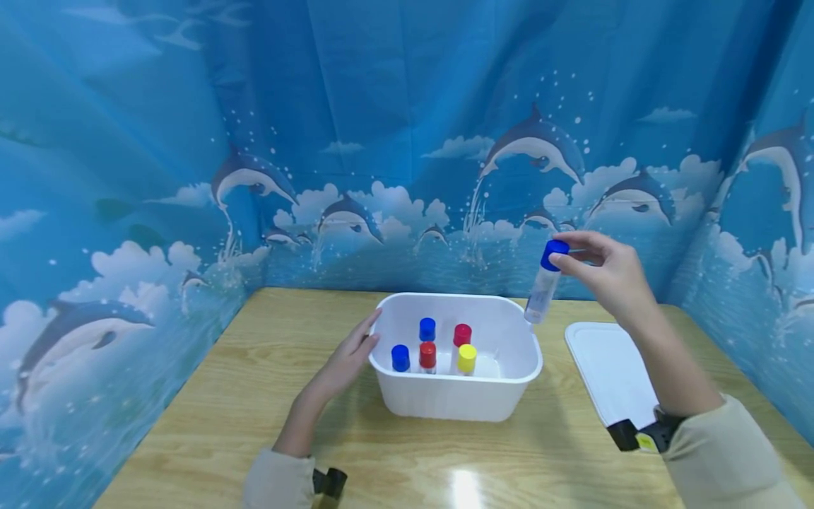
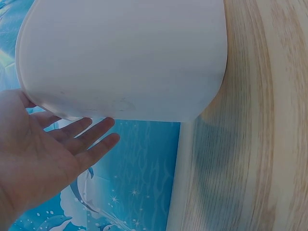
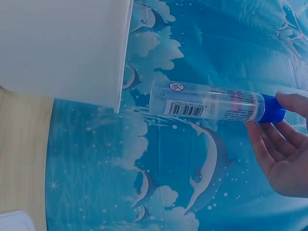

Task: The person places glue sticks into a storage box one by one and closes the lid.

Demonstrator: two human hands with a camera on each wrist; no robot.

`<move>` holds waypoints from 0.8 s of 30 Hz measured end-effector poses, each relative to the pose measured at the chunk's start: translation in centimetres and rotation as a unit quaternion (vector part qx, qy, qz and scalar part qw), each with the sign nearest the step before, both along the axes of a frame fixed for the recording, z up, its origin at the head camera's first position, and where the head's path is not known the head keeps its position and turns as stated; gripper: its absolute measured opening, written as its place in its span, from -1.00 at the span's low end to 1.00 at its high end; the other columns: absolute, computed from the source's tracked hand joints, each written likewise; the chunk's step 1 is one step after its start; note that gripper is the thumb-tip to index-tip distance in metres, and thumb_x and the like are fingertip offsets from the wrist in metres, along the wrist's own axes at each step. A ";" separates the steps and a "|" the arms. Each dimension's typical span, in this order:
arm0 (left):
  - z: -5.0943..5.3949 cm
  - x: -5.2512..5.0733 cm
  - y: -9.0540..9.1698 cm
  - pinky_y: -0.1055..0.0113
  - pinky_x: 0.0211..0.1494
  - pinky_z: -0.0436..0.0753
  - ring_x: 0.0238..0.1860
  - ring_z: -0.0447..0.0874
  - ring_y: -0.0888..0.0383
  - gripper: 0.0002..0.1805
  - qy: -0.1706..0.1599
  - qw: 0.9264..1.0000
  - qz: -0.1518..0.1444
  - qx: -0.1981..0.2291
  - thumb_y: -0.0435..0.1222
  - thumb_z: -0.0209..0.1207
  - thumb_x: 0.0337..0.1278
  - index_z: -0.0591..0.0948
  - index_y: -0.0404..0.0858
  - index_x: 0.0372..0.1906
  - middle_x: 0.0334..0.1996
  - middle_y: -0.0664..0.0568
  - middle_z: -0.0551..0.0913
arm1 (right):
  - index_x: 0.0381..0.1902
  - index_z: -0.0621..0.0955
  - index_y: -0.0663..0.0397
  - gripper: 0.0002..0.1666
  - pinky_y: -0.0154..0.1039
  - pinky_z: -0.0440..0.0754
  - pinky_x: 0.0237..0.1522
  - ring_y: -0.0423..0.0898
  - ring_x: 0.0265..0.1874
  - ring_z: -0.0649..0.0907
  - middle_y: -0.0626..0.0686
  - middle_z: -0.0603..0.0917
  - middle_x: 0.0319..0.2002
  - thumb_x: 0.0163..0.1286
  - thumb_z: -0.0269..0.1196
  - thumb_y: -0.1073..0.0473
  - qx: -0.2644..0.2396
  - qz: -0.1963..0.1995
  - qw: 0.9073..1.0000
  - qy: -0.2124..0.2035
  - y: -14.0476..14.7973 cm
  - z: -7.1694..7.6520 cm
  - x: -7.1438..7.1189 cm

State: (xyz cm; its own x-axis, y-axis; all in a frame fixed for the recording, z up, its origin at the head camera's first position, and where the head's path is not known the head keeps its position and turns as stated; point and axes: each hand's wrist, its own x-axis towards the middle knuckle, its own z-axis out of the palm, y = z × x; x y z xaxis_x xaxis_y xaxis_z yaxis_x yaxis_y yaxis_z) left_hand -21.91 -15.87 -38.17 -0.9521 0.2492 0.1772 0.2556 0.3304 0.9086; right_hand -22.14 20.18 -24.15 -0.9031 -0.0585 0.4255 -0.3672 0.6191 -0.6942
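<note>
A white plastic bin [image 1: 454, 399] stands on the table with several capped clear tubes upright in it: two blue caps [image 1: 427, 329], two red caps [image 1: 462, 334] and a yellow cap [image 1: 467, 355]. My left hand [image 1: 346, 360] touches the bin's left side near the rim, its fingers [image 2: 96, 149] fairly straight. Above the bin's right rim, my right hand [image 1: 607, 272] pinches a clear tube by its blue cap [image 1: 552, 256]. In the right wrist view, the tube [image 3: 207, 102] shows a barcode label and looks see-through. Its lower end hangs free, tilted toward the bin.
A white lid [image 1: 613, 371] lies flat on the wooden table [image 1: 286, 318], right of the bin. Blue dolphin-print curtains [image 1: 407, 141] hang behind the table and at both sides. Each wrist wears a dark strapped device [image 1: 642, 431].
</note>
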 end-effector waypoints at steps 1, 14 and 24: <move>0.0 0.0 0.0 -0.02 0.21 0.32 0.25 0.22 -0.17 -0.47 -0.001 1.000 0.000 0.000 -0.23 -0.18 0.43 0.09 -0.19 0.42 0.36 -0.15 0.11 | 0.18 0.47 0.08 -0.40 -0.03 0.56 -0.07 0.03 -0.04 0.52 0.14 0.51 0.05 0.29 0.16 -0.13 -0.004 0.002 1.000 -0.003 -0.3 0.1 0.0; 0.8 0.5 0.1 -0.05 0.21 0.29 0.24 0.20 -0.24 -0.47 0.003 1.000 -0.008 0.004 -0.29 -0.18 0.43 0.07 -0.31 0.40 0.35 -0.26 0.08 | 0.13 0.49 0.12 -0.43 0.01 0.59 -0.13 0.08 -0.10 0.57 0.18 0.57 -0.07 0.28 0.19 -0.10 -0.017 0.047 0.998 -0.023 -3.1 -1.1 -0.7; 0.0 -0.3 0.1 -0.06 0.21 0.30 0.23 0.21 -0.25 -0.48 0.002 1.000 -0.004 0.008 -0.32 -0.18 0.42 0.08 -0.33 0.40 0.34 -0.27 0.09 | 0.10 0.51 0.12 -0.45 0.00 0.60 -0.15 0.09 -0.09 0.55 0.18 0.58 -0.08 0.27 0.21 -0.10 -0.012 0.052 0.997 -0.055 -4.0 -3.1 -1.4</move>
